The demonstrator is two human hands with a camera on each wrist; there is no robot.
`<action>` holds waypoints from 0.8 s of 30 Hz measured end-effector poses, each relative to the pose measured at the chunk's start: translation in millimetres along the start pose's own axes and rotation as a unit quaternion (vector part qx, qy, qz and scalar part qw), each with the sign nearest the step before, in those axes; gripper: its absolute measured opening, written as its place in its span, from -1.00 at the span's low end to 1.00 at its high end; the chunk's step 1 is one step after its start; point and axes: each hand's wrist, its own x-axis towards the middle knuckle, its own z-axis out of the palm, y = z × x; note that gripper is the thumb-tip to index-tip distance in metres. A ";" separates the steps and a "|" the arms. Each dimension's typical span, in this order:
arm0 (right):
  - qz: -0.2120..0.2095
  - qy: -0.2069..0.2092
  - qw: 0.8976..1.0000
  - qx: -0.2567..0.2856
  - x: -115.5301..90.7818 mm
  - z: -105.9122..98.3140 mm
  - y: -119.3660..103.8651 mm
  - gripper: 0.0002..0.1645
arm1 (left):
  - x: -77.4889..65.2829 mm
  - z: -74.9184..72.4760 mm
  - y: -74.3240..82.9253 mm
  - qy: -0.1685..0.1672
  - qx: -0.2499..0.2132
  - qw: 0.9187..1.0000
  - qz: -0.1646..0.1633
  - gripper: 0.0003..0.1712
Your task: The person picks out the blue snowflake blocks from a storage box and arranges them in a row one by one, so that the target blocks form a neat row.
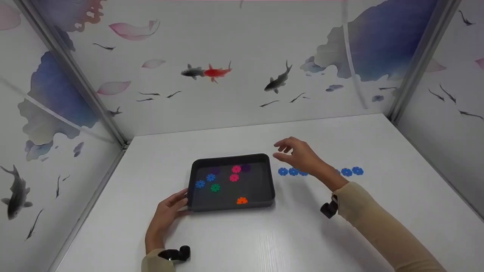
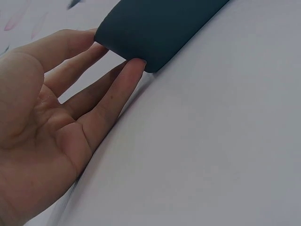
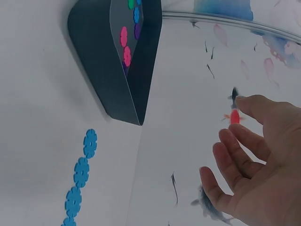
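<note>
A dark grey rectangular tray (image 1: 230, 208) stands on the table. My left hand (image 1: 166, 213) touches it at its left near corner, the fingers mostly straight against the wall in the left wrist view. Inside lie flower-shaped plastic discs: two blue, two pink, a green disc (image 1: 215, 187), an orange disc (image 1: 242, 200) and dark purple ones. Past the tray's right side my right hand (image 1: 300, 154) hovers above the table, fingers loosely bent and holding nothing. Beneath it runs a row of blue discs (image 1: 293, 171), partly hidden by the right forearm; they look end to end in the right wrist view.
White panels printed with fish and petals stand at the back and both sides of the white table (image 1: 242, 241). Metal posts (image 1: 423, 56) mark the corners. Each wrist carries a small black camera (image 1: 329, 207).
</note>
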 end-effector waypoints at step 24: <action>-0.050 -0.092 0.994 0.005 40.2 76.4 -43.3 -0.52 | 2.2 -2.2 -2.8 -0.002 -0.007 1.000 0.000 -0.48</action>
